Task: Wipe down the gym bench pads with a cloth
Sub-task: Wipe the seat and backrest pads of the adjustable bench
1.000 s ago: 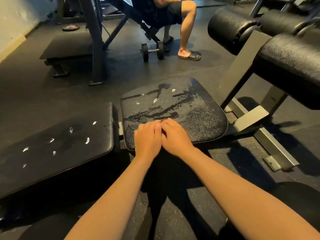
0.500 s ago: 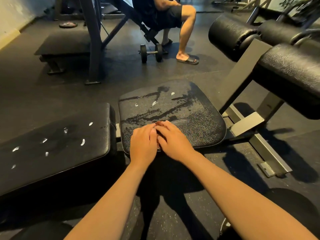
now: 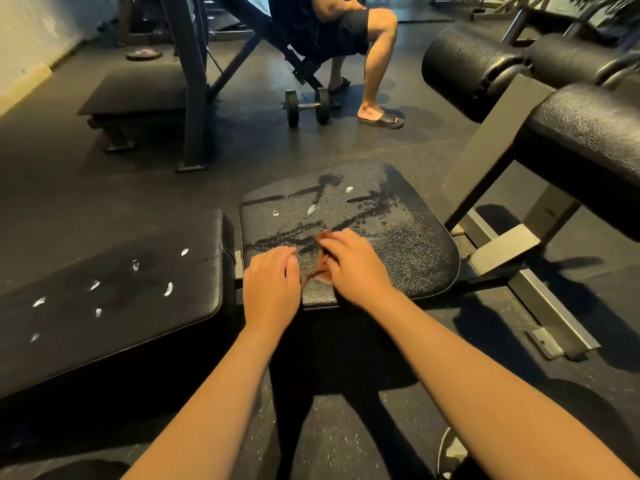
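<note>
Half a sec ago your hands sat pressed together at the near edge of the black textured vinyl seat pad (image 3: 391, 237), centre of frame. Now they've parted: left hand (image 3: 272, 287) has stayed near the pad's lower-left corner, and right hand (image 3: 356, 268) has slid right and up w/ motion blur. A blurred reddish-brown strip (image 3: 320, 263) shows between them, prob. the cloth being opened out, but it's too smeared to be sure.

Wet streaks and white foam dabs (image 3: 311, 209) sit untouched on the pad's far half, so wiping has barely begun. The long black back pad (image 3: 110, 299), lower left, isn't done either.

Pose: both forearms reach in from the bottom edge, knuckles up. Left fingers (image 3: 289, 259) are together, bent down onto the pad. Right fingers (image 3: 332, 239) curl toward the strip; can't tell if they grip it.
</note>
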